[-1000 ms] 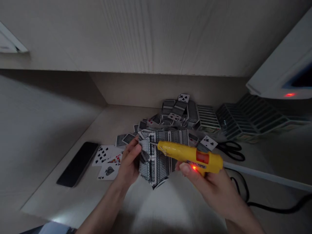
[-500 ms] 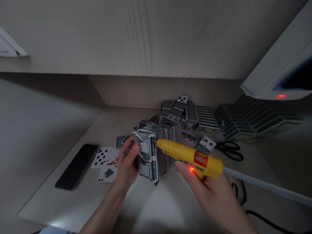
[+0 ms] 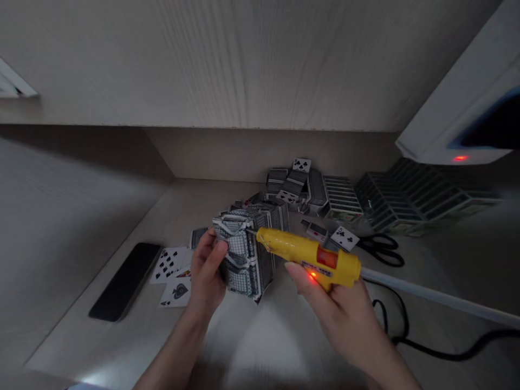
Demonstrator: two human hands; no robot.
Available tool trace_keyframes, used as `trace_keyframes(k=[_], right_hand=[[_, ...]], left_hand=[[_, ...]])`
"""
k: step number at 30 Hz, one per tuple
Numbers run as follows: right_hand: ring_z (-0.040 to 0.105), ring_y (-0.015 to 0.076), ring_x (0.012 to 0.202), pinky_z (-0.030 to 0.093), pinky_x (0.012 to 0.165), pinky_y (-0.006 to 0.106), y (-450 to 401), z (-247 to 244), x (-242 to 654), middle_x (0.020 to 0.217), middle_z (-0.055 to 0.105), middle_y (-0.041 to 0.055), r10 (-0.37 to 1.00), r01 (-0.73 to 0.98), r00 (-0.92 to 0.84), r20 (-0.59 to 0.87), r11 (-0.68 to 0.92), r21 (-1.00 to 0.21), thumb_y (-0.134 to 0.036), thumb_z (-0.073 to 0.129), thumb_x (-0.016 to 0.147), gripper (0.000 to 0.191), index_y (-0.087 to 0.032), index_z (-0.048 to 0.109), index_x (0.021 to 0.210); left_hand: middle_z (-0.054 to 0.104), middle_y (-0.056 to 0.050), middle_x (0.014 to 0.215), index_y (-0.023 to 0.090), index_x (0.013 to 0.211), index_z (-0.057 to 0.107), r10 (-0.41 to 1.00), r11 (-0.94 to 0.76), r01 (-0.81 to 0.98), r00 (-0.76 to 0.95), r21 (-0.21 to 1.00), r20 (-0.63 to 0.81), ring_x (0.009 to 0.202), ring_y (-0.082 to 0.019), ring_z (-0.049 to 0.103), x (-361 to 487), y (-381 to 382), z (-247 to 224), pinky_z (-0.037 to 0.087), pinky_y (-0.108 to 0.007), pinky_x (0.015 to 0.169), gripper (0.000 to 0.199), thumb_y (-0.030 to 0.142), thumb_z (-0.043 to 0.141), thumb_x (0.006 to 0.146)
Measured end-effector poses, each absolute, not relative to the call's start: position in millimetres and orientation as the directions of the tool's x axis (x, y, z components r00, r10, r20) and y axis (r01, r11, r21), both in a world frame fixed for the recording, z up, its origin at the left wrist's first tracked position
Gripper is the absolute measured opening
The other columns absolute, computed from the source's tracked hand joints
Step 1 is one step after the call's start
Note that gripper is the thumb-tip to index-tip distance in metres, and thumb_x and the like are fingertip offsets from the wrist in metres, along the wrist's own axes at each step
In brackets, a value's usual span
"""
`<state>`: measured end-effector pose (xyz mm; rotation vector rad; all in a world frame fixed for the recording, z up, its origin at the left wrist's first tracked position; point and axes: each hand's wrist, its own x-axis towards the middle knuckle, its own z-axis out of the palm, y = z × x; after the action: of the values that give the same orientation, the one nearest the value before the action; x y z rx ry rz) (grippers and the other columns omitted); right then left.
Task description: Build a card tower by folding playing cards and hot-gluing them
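Observation:
My left hand grips the left side of a box-like structure built of folded playing cards, its grey patterned backs facing out. The structure is tilted, and its far end is partly hidden. In my right hand is a yellow hot glue gun with a red light glowing near my thumb. The gun's metal nozzle points left and is at the structure's upper front edge; whether it touches cannot be seen. A long white glue stick sticks out of the gun's back.
Left of the structure lie a black phone and loose playing cards. Black scissors rest at right, near a black cable. Behind stand folded-card pieces. A shelf board overhangs the desk, with a white device at upper right.
The card structure, both hands and the glue gun have shifted slightly left in view. The nozzle sits a little higher along the structure's edge. The black cable has moved.

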<state>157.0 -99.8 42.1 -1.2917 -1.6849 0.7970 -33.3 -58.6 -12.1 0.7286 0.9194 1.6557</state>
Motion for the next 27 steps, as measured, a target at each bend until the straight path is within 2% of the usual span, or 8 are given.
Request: trace_keyframes(k=[5,10,17,19,22,25,27], right_hand=[[0.063,0.0146,0.069,0.052,0.067,0.024,-98.5,43.0,158.0,0.076,0.068,0.0003,0.976,0.408,-0.132,0.176,0.215,-0.888,-0.044,0.055,0.093,0.024,-0.024,0.068,0.092],[0.053,0.0126,0.057,0.046,0.055,0.022,-100.2,43.8,159.9,0.06,0.053,-0.003,0.985,0.363,-0.127,0.115,0.154,-0.919,-0.045,0.055,0.091,0.027,-0.023,0.062,0.078],[0.046,0.0103,0.055,0.044,0.055,0.021,-102.9,43.8,160.9,0.06,0.046,-0.0043,0.992,0.289,-0.124,0.03,0.065,-0.955,-0.048,0.059,0.089,0.033,-0.022,0.057,0.068],[0.046,0.0103,0.054,0.044,0.054,0.021,-102.7,44.0,161.2,0.059,0.047,-0.0045,0.99,0.281,-0.138,-0.003,0.036,-0.959,-0.049,0.059,0.089,0.031,-0.022,0.062,0.074],[0.051,0.0114,0.056,0.047,0.056,0.022,-102.7,44.5,161.6,0.063,0.055,-0.0034,0.986,0.279,-0.163,-0.019,0.028,-0.96,-0.048,0.059,0.089,0.028,-0.023,0.071,0.096],[0.058,0.0132,0.063,0.051,0.062,0.024,-103.2,43.6,162.0,0.071,0.063,-0.0016,0.982,0.279,-0.189,-0.016,0.039,-0.959,-0.047,0.059,0.09,0.032,-0.027,0.069,0.113],[0.061,0.0146,0.069,0.053,0.067,0.026,-103.7,41.8,162.1,0.078,0.067,-0.0007,0.981,0.277,-0.191,-0.031,0.023,-0.961,-0.047,0.058,0.09,0.033,-0.029,0.068,0.116]], left_hand=[[0.069,0.001,0.078,0.023,0.089,0.074,0.968,-0.147,-0.492,-0.251,0.858,0.022,0.073,-0.015,0.066,-34.6,-59.0,-13.5,0.054,-0.022,0.067,0.029,0.039,0.083,0.066],[0.068,0.001,0.079,0.023,0.09,0.073,0.971,-0.139,-0.487,-0.239,0.862,0.021,0.079,-0.016,0.066,-35.5,-58.5,-13.4,0.054,-0.022,0.068,0.028,0.04,0.081,0.068],[0.069,0.002,0.081,0.023,0.087,0.073,0.963,-0.103,-0.526,-0.266,0.844,-0.048,0.076,-0.015,0.065,-35.9,-56.8,-15.8,0.054,-0.023,0.068,0.033,0.041,0.084,0.063],[0.07,0.002,0.08,0.023,0.088,0.073,0.964,-0.096,-0.525,-0.262,0.845,-0.053,0.079,-0.017,0.066,-36.0,-56.5,-15.8,0.054,-0.024,0.069,0.033,0.042,0.084,0.063],[0.071,0.001,0.08,0.023,0.087,0.073,0.964,-0.096,-0.52,-0.261,0.849,-0.051,0.081,-0.018,0.067,-36.3,-55.9,-14.5,0.054,-0.025,0.07,0.033,0.043,0.083,0.064],[0.072,0.001,0.082,0.023,0.087,0.072,0.961,-0.103,-0.521,-0.272,0.847,-0.05,0.082,-0.019,0.067,-36.8,-55.2,-12.9,0.054,-0.026,0.071,0.032,0.043,0.083,0.064],[0.072,0.0,0.085,0.022,0.09,0.072,0.963,-0.096,-0.523,-0.265,0.847,-0.054,0.086,-0.021,0.068,-37.6,-54.7,-12.7,0.054,-0.027,0.072,0.033,0.044,0.082,0.066]])
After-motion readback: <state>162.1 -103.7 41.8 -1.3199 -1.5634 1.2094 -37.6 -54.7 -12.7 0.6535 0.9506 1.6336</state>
